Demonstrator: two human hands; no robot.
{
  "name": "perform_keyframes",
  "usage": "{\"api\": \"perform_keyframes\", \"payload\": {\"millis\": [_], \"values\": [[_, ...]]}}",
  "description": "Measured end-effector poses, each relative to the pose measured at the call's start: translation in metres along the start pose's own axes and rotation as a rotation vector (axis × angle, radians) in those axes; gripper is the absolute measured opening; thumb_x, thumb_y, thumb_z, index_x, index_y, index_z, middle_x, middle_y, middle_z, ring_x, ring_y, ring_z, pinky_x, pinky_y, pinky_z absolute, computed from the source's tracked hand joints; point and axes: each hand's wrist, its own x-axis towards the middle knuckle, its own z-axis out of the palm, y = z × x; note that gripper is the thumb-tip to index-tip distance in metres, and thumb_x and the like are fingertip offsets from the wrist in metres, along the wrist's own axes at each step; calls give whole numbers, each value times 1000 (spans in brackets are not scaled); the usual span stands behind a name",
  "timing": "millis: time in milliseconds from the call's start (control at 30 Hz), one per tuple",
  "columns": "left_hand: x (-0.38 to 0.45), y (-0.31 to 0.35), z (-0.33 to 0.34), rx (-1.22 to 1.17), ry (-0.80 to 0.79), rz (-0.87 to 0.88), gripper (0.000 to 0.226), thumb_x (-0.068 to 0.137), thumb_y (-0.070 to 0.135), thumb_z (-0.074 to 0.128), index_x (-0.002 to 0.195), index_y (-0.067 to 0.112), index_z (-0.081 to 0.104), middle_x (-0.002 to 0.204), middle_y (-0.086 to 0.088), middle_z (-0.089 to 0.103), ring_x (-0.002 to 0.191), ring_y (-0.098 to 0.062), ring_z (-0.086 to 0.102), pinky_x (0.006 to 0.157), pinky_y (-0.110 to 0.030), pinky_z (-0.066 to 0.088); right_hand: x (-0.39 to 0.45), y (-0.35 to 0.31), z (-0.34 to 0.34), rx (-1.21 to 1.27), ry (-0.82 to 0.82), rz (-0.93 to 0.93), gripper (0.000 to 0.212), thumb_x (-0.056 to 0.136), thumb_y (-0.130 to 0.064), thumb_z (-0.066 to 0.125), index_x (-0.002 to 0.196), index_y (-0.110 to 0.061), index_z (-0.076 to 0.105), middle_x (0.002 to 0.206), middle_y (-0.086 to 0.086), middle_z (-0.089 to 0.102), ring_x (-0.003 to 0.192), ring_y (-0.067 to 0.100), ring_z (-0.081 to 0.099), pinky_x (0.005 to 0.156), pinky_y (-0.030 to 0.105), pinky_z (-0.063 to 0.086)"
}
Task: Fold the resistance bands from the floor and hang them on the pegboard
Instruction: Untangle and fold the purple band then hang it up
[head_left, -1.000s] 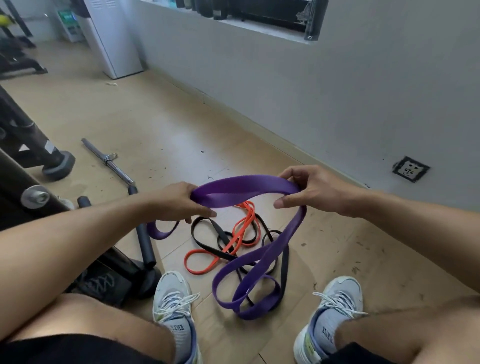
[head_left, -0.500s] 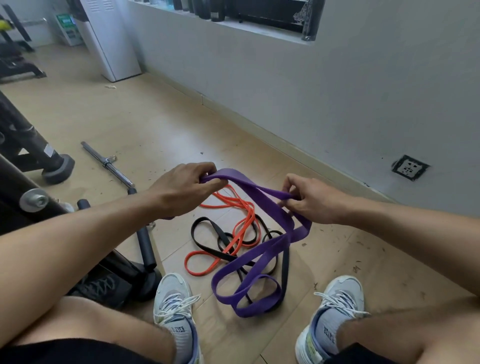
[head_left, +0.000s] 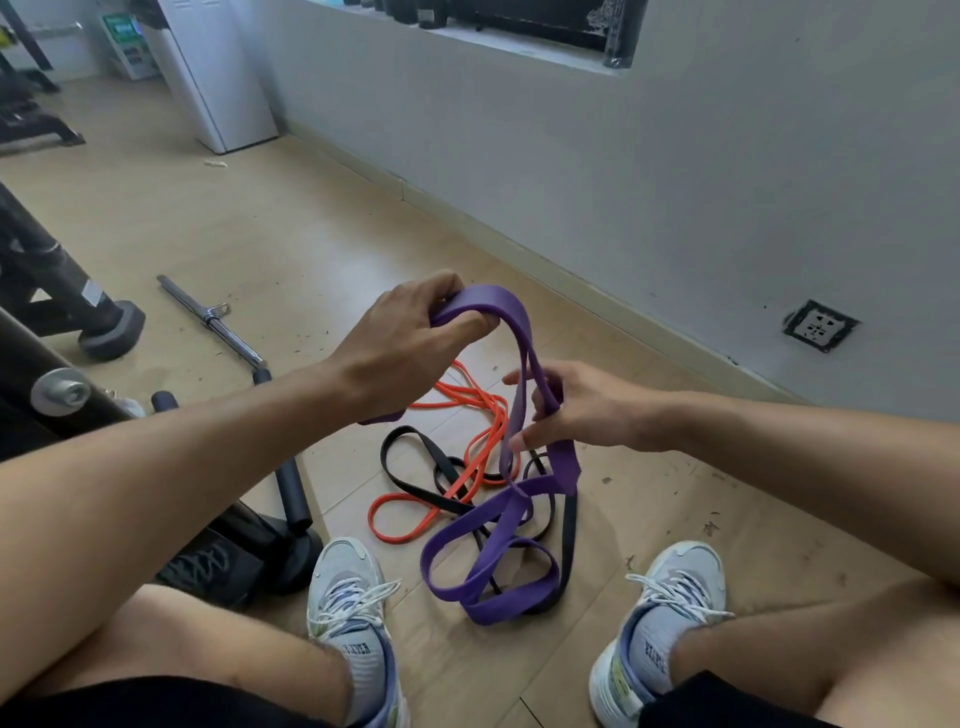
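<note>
Left hand (head_left: 410, 348) pinches the purple band (head_left: 511, 332) high; right hand (head_left: 576, 410) loosely grips both strands lower. The trailing loops overlap the black band (head_left: 415, 488) and orange band (head_left: 488, 421); lifting may snag them.

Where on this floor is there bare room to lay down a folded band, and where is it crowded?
Free: the floor between the right hand and the wall's skirting, and the stretch beyond the metal bar. Crowded: between the shoes, where the purple band, orange band and black band tangle.

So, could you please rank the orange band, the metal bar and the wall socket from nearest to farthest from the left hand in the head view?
1. Orange band, just below the left hand.
2. Metal bar, on the floor further left.
3. Wall socket, far right on the wall.
</note>
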Motion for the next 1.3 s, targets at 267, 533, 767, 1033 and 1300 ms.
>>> {"api": "perform_keyframes", "payload": {"millis": [267, 533, 767, 1033, 1300], "values": [[-2, 9, -4, -208, 42, -49, 28, 96, 39, 59, 81, 17, 50, 73, -7, 50, 65, -18, 45, 65, -34, 42, 1, -8, 1, -86, 116, -74, 30, 81, -33, 86, 95, -21, 61, 91, -2, 66, 86, 20, 69, 73, 26, 56], [0, -28, -18, -363, 140, -248, 14, 96, 20, 60, 84, 16, 64, 68, -2, 67, 71, -19, 64, 79, -38, 51, -4, -3, -19, -129, 167, -53, 27, 82, -33, 84, 93, -27, 60, 94, -3, 64, 84, 17, 68, 68, 18, 52], [-1, -47, -22, -196, -7, -315, 14, 97, 26, 63, 88, 17, 70, 87, -3, 76, 88, -14, 69, 84, -33, 47, -6, 5, -35, -319, 120, 21, 28, 79, -41, 85, 85, -28, 61, 80, -3, 65, 76, 15, 63, 65, 22, 50], [-13, -56, -11, 159, -440, -385, 76, 78, 32, 86, 142, 27, 45, 134, 10, 56, 121, -13, 57, 77, -14, 43, -15, -14, -26, -225, 220, -200, 39, 65, -58, 81, 86, -27, 72, 70, -6, 67, 60, 7, 59, 59, 22, 46], [-2, 2, 20, 38, -332, -135, 76, 75, 37, 88, 138, 30, 45, 122, 9, 66, 114, -10, 59, 102, -33, 48, -19, -31, -30, -79, 83, -159, 31, 79, -16, 87, 108, -20, 75, 90, -3, 75, 79, 9, 69, 70, 20, 53]]}}
